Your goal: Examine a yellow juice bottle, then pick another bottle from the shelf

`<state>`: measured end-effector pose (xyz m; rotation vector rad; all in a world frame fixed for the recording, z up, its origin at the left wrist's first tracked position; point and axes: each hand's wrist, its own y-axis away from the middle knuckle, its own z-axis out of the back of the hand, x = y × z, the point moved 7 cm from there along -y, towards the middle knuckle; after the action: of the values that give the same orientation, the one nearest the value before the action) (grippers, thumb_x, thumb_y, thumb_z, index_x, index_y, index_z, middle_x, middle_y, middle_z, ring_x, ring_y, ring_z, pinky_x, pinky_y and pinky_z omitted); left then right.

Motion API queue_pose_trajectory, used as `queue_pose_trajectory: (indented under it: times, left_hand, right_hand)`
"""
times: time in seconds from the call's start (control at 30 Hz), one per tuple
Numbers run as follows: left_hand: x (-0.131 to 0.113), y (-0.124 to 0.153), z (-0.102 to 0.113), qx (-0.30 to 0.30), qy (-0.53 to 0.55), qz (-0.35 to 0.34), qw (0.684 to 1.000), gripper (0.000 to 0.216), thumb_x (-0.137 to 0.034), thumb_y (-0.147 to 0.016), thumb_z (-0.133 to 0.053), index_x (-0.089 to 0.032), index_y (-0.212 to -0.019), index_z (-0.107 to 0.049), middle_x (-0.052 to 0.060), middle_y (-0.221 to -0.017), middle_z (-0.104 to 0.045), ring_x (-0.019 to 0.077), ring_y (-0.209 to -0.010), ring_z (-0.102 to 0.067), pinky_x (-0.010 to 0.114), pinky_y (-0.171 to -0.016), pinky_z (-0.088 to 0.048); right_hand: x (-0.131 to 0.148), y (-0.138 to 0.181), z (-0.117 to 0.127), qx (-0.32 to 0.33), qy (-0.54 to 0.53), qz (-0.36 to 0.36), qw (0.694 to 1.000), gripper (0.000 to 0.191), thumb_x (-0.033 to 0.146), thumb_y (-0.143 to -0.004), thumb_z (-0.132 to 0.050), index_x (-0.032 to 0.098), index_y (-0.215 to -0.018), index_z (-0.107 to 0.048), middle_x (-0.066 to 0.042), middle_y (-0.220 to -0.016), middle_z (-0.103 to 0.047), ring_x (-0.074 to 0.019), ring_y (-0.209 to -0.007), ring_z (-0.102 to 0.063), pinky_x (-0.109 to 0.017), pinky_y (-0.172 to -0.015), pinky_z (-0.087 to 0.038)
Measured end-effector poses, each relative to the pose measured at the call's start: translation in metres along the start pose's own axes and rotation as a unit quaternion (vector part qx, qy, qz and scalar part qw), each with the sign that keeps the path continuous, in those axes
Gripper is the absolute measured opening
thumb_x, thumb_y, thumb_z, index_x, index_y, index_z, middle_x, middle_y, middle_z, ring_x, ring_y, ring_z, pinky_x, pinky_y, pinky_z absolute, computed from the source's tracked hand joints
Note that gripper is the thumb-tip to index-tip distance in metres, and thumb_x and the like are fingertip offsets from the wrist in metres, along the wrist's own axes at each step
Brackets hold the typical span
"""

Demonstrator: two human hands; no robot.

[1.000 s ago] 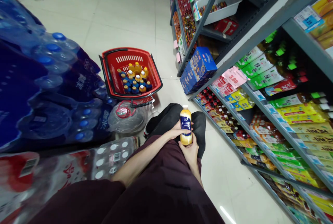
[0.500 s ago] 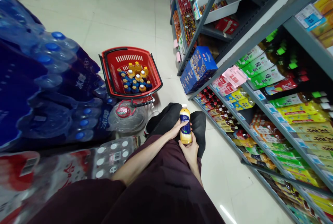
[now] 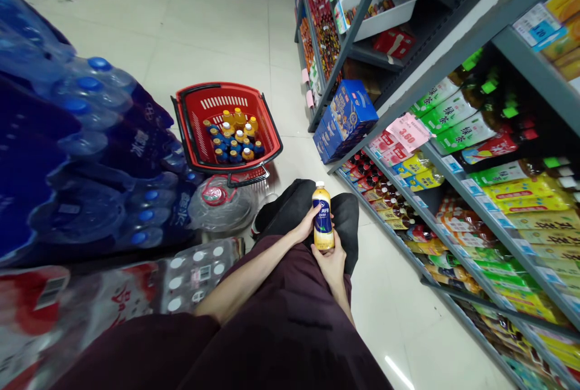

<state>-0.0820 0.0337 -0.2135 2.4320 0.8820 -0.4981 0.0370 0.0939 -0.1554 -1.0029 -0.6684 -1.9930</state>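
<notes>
Both hands hold 1 yellow drink bottle [image 3: 322,217] upright above the person's knees: the left hand [image 3: 306,228] has its grip closed round the blue label, and the right hand [image 3: 332,261] clasps the base from below. On the floor ahead, a red basket [image 3: 196,130] holds a cluster of like bottles [image 3: 234,136], standing upright toward its near end. Shelves [image 3: 475,197] of drinks run along the right.

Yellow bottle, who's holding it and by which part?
Both hands: the left hand wraps the yellow bottle at its blue label, and the right hand supports its base.
</notes>
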Motion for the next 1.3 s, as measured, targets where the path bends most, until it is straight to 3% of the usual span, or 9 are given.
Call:
queue_pose_trajectory:
  times: [0.13,0.43,0.67,0.9,1.1,1.3]
  left_hand:
    - [-0.001,0.000,0.001,0.000,-0.013,-0.016,1.000,0.047,-0.045,-0.083,-0.072,-0.016,-0.113,-0.049,0.012,-0.100,-0.074,0.0264,-0.077,-0.075,0.039,-0.069,-0.061]
    - [-0.001,0.001,0.001,0.001,-0.026,-0.016,1.000,0.050,-0.040,-0.078,-0.075,-0.016,-0.113,-0.048,0.012,-0.099,-0.074,0.0264,-0.077,-0.075,0.039,-0.069,-0.060]
    - [-0.004,0.003,0.000,-0.006,-0.025,-0.013,1.000,0.048,-0.037,-0.078,-0.074,-0.016,-0.114,-0.051,0.011,-0.099,-0.074,0.0266,-0.082,-0.075,0.043,-0.078,-0.060]
    - [-0.002,0.002,0.001,-0.009,-0.027,-0.008,1.000,0.047,-0.034,-0.078,-0.074,-0.016,-0.115,-0.052,0.011,-0.100,-0.074,0.0268,-0.083,-0.075,0.045,-0.081,-0.060]
    - [-0.002,0.003,0.002,-0.009,-0.033,-0.014,0.999,0.054,-0.032,-0.074,-0.075,-0.015,-0.119,-0.050,0.010,-0.098,-0.073,0.0270,-0.081,-0.074,0.045,-0.079,-0.060]
    - [-0.001,0.003,0.004,-0.009,-0.046,-0.016,0.999,0.060,-0.029,-0.072,-0.077,-0.016,-0.123,-0.049,0.010,-0.100,-0.073,0.0270,-0.080,-0.074,0.045,-0.079,-0.060]
  right_hand:
    - [-0.002,0.000,-0.002,0.022,-0.043,-0.036,0.998,0.083,0.036,-0.072,-0.079,0.006,-0.142,-0.048,-0.008,-0.087,-0.076,-0.0165,-0.057,-0.068,-0.025,-0.058,-0.060]
    - [-0.010,-0.002,-0.006,0.023,-0.086,-0.035,0.995,0.086,0.039,-0.069,-0.082,0.008,-0.142,-0.048,-0.013,-0.106,-0.077,-0.0208,-0.072,-0.075,-0.029,-0.071,-0.065]
    - [-0.015,-0.004,-0.006,0.023,-0.034,-0.023,0.999,0.085,0.043,-0.070,-0.080,0.012,-0.143,-0.048,-0.006,-0.089,-0.078,-0.0163,-0.055,-0.069,-0.026,-0.054,-0.061]
    - [-0.015,-0.004,-0.006,0.022,-0.046,-0.019,0.999,0.086,0.044,-0.071,-0.079,0.012,-0.144,-0.047,-0.008,-0.100,-0.077,-0.0165,-0.061,-0.071,-0.027,-0.060,-0.063]
    - [-0.010,-0.003,-0.003,0.016,-0.033,-0.019,0.999,0.083,0.041,-0.072,-0.079,0.011,-0.143,-0.049,-0.003,-0.080,-0.077,-0.0161,-0.054,-0.069,-0.025,-0.055,-0.061]
    - [-0.014,-0.003,-0.006,0.023,-0.050,-0.025,0.998,0.086,0.042,-0.072,-0.079,0.012,-0.145,-0.047,-0.004,-0.087,-0.077,-0.0160,-0.056,-0.070,-0.026,-0.056,-0.062]
